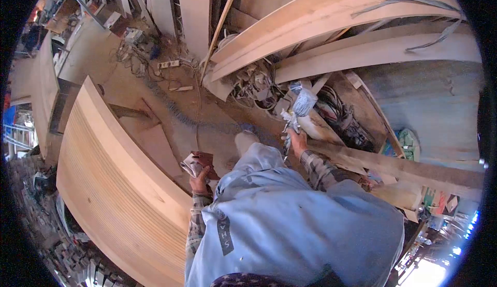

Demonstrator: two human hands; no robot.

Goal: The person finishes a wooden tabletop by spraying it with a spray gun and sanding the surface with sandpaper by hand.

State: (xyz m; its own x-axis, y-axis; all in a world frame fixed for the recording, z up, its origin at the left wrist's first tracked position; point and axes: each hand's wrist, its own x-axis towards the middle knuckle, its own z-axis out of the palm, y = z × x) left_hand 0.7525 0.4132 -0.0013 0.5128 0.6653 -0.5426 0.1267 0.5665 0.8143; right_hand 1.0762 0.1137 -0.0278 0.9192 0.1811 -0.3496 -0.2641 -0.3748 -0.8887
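Note:
My right hand grips a spray gun by its handle, the fingers wrapped around it. On top of the gun sits a grey, smeared paint cup. My left hand is closed on a folded brown-and-white sheet; whether it is cloth or abrasive paper I cannot tell. Just left of that hand lies a large pale wooden panel with long grooves along its face. The sheet is close to the panel's edge, and I cannot tell whether they touch.
Cables and a power strip lie on the dusty floor ahead, with a coiled hose trailing nearby. Long boards lean at the upper right. A wooden beam runs along the right, beside a bin of dark cables.

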